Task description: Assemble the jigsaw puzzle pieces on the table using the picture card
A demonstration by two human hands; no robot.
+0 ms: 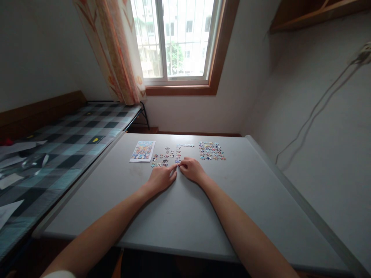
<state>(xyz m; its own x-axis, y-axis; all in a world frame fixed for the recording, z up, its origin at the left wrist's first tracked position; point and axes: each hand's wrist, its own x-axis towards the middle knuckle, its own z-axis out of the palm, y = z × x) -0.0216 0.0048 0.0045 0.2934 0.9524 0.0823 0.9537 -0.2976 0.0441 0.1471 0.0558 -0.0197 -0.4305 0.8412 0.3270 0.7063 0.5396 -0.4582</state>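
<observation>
Both my hands meet at the lower end of a partly joined jigsaw puzzle frame (177, 151), an upright strip with a row across its top. My left hand (162, 177) lies palm down, its index finger stretched to the strip's bottom end and its thumb apart below. Curled in from the other side, my right hand (191, 168) pinches a small jigsaw puzzle piece (177, 165) there, mostly hidden by the fingertips. Loose puzzle pieces (155, 159) are scattered just beyond my left hand. Farther right, many more pieces (211, 150) lie in a rough block.
A printed picture sheet (142, 151) lies left of the pieces on the grey table (232, 200). On the left stands a bed with a checked cover (87, 131), with papers (14, 170) on it. Beyond the table are a window (185, 42) and curtain (116, 50); a cable (313, 110) hangs at right.
</observation>
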